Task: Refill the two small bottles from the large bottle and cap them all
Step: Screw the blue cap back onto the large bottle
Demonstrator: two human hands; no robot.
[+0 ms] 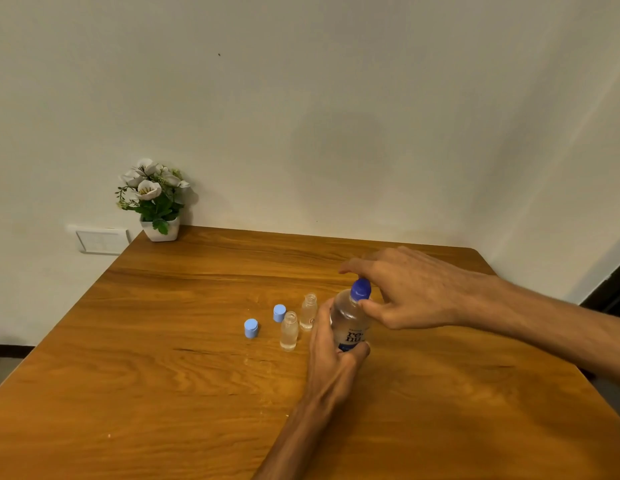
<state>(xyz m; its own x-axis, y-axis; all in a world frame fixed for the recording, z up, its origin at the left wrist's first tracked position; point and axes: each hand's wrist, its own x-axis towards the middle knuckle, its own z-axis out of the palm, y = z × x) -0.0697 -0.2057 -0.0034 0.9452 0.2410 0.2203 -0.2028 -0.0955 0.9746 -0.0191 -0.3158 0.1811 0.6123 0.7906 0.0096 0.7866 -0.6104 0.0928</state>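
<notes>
Left hand (pixel 331 344) gripping large bottle (pixel 348 322), right hand (pixel 405 289) on its cap (pixel 360 289)

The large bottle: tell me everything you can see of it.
The large bottle is clear plastic with see-through contents and a dark blue label printed in white letters, partly hidden. It carries a blue cap on its neck. It stands roughly upright, leaning slightly, near the middle of the wooden table, just right of the two small open bottles. The left hand wraps its lower body; the right hand pinches the cap between thumb and fingers. Whether its base touches the table cannot be told.
</notes>
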